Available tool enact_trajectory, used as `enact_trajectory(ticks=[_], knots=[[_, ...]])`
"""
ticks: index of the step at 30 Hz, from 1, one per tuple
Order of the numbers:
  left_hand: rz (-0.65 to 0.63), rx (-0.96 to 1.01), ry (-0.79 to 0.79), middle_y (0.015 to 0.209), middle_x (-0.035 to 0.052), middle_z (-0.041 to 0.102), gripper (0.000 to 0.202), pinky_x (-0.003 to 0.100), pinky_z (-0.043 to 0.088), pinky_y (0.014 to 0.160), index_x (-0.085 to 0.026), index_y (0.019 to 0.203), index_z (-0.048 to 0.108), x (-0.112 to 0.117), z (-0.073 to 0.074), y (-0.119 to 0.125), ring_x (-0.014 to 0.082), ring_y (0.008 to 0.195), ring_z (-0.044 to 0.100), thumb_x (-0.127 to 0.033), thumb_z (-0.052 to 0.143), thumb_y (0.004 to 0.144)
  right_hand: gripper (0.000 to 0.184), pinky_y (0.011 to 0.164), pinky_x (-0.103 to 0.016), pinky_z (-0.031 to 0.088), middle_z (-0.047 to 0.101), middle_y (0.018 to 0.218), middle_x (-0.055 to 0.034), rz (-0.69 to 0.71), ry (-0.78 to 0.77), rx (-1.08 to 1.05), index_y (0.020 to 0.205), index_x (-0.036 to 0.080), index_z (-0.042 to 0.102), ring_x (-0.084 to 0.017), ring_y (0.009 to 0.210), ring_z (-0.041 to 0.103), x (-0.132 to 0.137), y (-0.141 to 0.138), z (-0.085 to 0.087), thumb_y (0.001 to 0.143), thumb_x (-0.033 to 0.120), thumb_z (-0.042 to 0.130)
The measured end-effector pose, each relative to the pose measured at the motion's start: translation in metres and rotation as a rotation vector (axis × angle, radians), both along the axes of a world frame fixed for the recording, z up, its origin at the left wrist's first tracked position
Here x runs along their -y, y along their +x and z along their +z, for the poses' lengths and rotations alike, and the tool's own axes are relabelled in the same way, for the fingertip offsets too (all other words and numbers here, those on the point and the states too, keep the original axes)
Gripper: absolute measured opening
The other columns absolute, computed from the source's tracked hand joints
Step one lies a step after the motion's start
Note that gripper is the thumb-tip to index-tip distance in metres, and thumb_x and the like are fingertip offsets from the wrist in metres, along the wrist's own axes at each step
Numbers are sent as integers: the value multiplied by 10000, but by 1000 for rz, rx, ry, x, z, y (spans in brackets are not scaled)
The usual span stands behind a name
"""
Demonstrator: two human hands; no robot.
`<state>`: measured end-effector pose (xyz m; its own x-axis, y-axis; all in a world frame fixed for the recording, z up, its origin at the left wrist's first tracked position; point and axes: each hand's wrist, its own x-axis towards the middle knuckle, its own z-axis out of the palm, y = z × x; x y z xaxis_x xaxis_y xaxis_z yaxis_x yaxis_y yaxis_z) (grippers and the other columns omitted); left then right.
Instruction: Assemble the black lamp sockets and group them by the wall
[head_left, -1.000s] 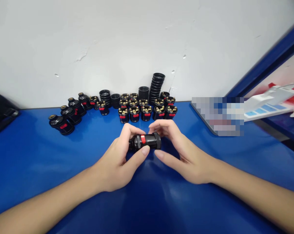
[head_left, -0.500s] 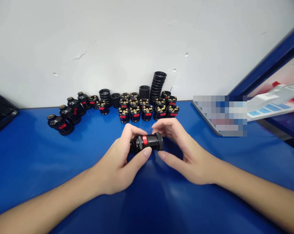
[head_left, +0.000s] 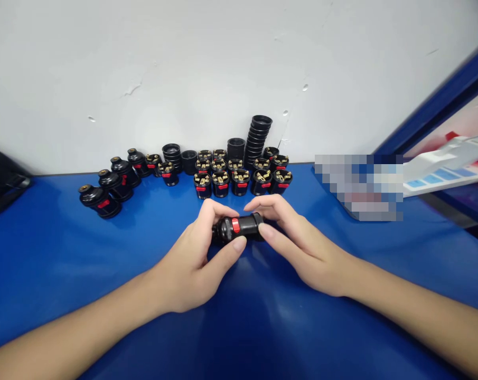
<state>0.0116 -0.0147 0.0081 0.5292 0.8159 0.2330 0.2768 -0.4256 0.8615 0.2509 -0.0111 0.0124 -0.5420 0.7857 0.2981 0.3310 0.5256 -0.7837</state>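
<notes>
A black lamp holder (head_left: 244,226) with a red switch lies sideways between my hands, just above the blue table. My left hand (head_left: 195,258) grips its knurled left end, with the thumb below and the index finger over the top. My right hand (head_left: 302,248) has its thumb on the black ring (head_left: 258,218) at the holder's right end, and its fingers curl behind. The far side of the ring and those fingertips are partly hidden.
Several capped lamp holders (head_left: 100,200) stand at the left. Open socket bodies (head_left: 241,182) with brass contacts and red switches are grouped behind my hands. A tall stack of black rings (head_left: 258,140) leans near the wall (head_left: 207,63). A blurred-out object (head_left: 357,190) is at the right.
My right hand has closed in on the ring, its thumb moving up onto it. My left hand keeps its grip on the lamp holder.
</notes>
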Motion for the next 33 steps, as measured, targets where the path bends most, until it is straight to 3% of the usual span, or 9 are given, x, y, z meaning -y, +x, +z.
enact_trajectory(ticks=[3, 7, 12, 16, 21, 25, 29, 33], knots=[[-6, 12, -2, 1081, 47, 635, 248, 331, 439, 716, -247, 1257, 460, 0, 0, 0, 195, 953, 605, -448, 513, 1121, 335, 919, -402, 519, 614, 1157, -91, 3, 62, 9, 1361, 218, 447, -252, 1054, 629, 0, -1, -2, 1059, 292, 572], [-7, 37, 0, 1025, 17, 614, 231, 328, 444, 731, -250, 1241, 455, 0, 0, 1, 163, 863, 577, -438, 517, 1122, 236, 788, -374, 509, 609, 953, -25, 0, -38, 17, 1356, 235, 426, -212, 852, 625, 0, -1, -3, 1141, 332, 412], [13, 21, -3, 992, 10, 603, 243, 332, 427, 711, -248, 1246, 454, 0, -2, 0, 160, 821, 553, -449, 509, 1122, 447, 999, -431, 508, 577, 1269, -124, 6, 84, -9, 1403, 223, 395, -277, 1206, 594, 0, 1, -4, 1014, 241, 615], [9, 11, 7, 966, 0, 586, 239, 331, 424, 714, -250, 1239, 462, 0, -1, 0, 160, 813, 540, -447, 522, 1117, 260, 875, -412, 521, 638, 1090, -72, 9, -31, -8, 1372, 234, 407, -242, 1005, 647, 0, 0, -3, 1124, 304, 439], [17, 13, 11, 985, 6, 593, 231, 335, 437, 737, -249, 1240, 462, 0, 0, 0, 168, 833, 549, -437, 518, 1117, 407, 937, -430, 520, 610, 1202, -110, -21, 63, -22, 1377, 228, 402, -271, 1117, 622, 0, -1, -4, 1025, 244, 604], [3, 8, 4, 977, 8, 587, 233, 329, 431, 725, -247, 1234, 466, -1, 0, 1, 167, 829, 545, -438, 525, 1115, 230, 804, -392, 510, 671, 1001, -40, 1, -55, 1, 1353, 243, 407, -215, 851, 629, 1, 0, -3, 1139, 326, 422], [12, -1, 10, 965, 6, 586, 236, 329, 425, 717, -244, 1232, 465, -1, 0, 1, 169, 823, 542, -440, 522, 1114, 359, 929, -416, 521, 634, 1200, -114, -1, 55, -29, 1365, 209, 425, -259, 1100, 633, 0, 0, -2, 1046, 265, 580], [3, 3, 11, 979, 7, 591, 236, 332, 433, 736, -242, 1232, 467, -1, 1, 1, 169, 838, 550, -434, 530, 1111, 246, 832, -388, 529, 669, 1049, -66, -2, -9, -15, 1343, 220, 438, -216, 908, 642, 0, -1, -3, 1118, 314, 473]])
